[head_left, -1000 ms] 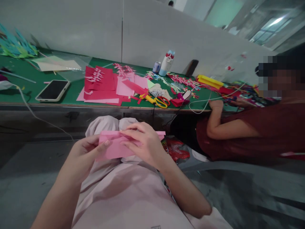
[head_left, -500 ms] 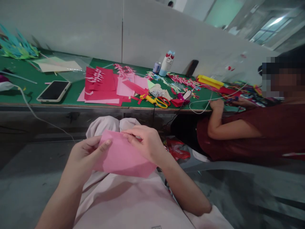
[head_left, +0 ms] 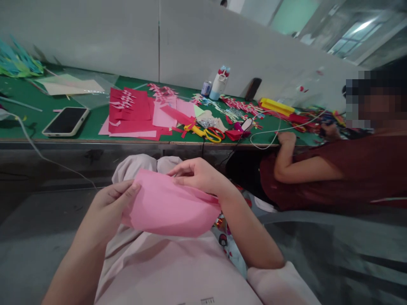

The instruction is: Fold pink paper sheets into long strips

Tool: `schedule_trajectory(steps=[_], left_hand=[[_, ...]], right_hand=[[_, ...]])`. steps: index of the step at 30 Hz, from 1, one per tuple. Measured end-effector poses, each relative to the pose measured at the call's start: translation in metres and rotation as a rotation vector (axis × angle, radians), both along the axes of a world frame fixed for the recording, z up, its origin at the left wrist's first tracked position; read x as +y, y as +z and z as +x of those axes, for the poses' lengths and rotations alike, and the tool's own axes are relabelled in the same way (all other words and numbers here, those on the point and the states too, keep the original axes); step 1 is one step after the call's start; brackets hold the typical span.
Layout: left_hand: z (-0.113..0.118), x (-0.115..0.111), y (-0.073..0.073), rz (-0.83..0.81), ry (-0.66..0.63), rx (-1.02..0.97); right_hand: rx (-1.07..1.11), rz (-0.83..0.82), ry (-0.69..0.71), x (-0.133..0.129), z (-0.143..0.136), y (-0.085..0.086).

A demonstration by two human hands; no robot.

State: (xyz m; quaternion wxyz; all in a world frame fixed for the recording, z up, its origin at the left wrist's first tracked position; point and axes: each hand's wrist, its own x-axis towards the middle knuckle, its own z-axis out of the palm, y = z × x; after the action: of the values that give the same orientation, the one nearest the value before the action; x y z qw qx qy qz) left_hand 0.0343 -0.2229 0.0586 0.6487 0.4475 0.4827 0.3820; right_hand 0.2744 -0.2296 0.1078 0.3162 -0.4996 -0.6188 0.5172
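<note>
A sheet of pink paper (head_left: 171,207) is held above my lap, its near edge curving. My left hand (head_left: 116,203) pinches its left edge, thumb on top. At the far edge, my right hand (head_left: 200,178) grips the paper between thumb and fingers, with a fold or layered edge running beneath the palm. The fingertips of my right hand are partly hidden. On the table beyond lie red paper sheets (head_left: 133,123) and scissors with yellow handles (head_left: 203,132), both apart from my hands.
The green table (head_left: 98,127) runs across in front. It bears a phone (head_left: 66,121), a can (head_left: 206,88), a white-and-blue bottle (head_left: 218,84), zigzag paper strips (head_left: 241,105) and a white cable (head_left: 270,142). A co-worker (head_left: 318,169) sits at the right, hands at the table.
My right hand has moved slightly up and right along the far edge of the pink paper. The paper's right side has lifted and bowed. My left hand keeps its pinch.
</note>
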Motion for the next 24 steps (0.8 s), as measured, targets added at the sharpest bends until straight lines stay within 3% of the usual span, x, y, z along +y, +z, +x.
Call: schedule_trajectory(steps=[13,20,24], left_hand=[[-0.008,0.006,0.002,-0.009,0.069,-0.003],[-0.007,0.004,0.003,-0.026,0.084,-0.008],[-0.007,0.003,-0.001,-0.011,0.017,0.034]], right_hand=[[0.038,-0.037,0.093,0.002,0.018,0.002],[-0.120,0.111,0.031,-0.003,0.011,0.007],[-0.212,0.230,-0.020,-0.006,0.003,0.009]])
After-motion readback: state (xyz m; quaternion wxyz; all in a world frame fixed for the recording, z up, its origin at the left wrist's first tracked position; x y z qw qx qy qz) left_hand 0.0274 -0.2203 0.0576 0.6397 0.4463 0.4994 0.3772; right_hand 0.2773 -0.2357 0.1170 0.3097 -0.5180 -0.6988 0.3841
